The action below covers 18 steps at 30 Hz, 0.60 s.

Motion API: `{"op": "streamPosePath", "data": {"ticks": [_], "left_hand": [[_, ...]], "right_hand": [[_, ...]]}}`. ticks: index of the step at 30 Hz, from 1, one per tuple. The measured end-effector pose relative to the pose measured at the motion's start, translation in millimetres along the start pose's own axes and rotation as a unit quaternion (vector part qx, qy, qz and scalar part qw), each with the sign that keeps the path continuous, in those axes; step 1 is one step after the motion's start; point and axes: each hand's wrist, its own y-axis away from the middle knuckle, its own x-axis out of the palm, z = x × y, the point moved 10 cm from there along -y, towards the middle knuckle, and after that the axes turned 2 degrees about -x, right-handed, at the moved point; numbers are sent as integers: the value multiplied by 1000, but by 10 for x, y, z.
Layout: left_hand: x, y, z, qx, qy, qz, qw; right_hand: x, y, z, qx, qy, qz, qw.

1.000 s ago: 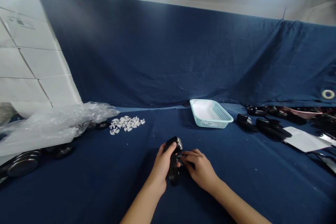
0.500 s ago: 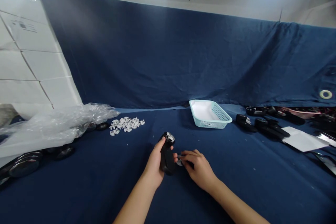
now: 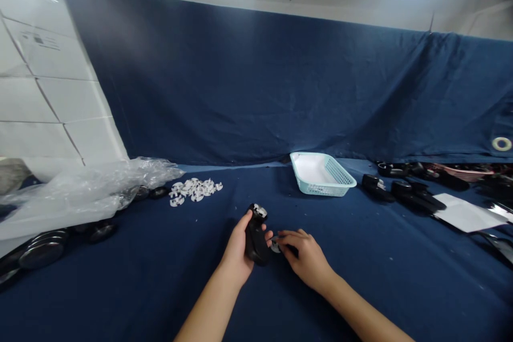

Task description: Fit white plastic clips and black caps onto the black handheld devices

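Note:
My left hand is wrapped around a black plastic housing, whose upper end shows a pale, metallic-looking part. Just right of it, my right hand pinches a small white plastic piece between thumb and fingers. That piece is partly covered by the fingertips and sits close to the fingers of my left hand. Farther back to the left, a pile of similar-looking small white pieces lies on the blue cloth.
A light blue basket with a white bottom stands behind my hands. Black housings and a white sheet lie on the right. On the left, clear plastic wrap partly covers black round parts. A blue curtain hangs behind.
Both hands keep their grips and stay almost in place. The view has shifted very slightly, and the white piece shows a little differently at the right fingertips.

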Motion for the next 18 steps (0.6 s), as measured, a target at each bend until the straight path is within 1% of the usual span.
{"op": "streamPosePath", "data": {"ticks": [5,9,14,18], "left_hand": [[-7,-8,-11,2,3,-4,1000],[-22,-11,-12,-7,22,-4,1000],[-33,-13,-3,-19,42,4,999],[-41,-12,-8,-17,42,-1,999]], "right_hand": [[3,-6,7,4,4,6,1000],[-10,-2,23,5,3,6,1000],[-14,2,10,9,-3,-6,1000],[-7,-19,-56,25,-25,-32,999]]}}
